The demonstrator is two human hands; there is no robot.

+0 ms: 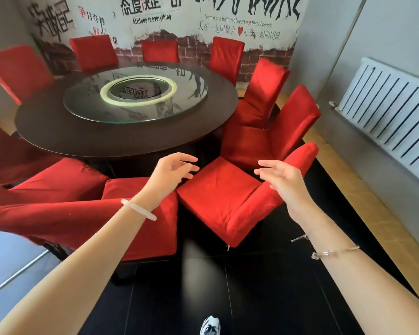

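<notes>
While both bare arms stretch forward from the lower corners, the left hand and the right hand hang palms turned inward, fingers loosely spread and gripping nothing. Between them sits the red chair, angled askew near the round table, its backrest beneath the right hand.

Both bare arms are stretched forward. The left grip and the right grip are held apart in the air, palms turned inward, fingers loosely spread.
</notes>
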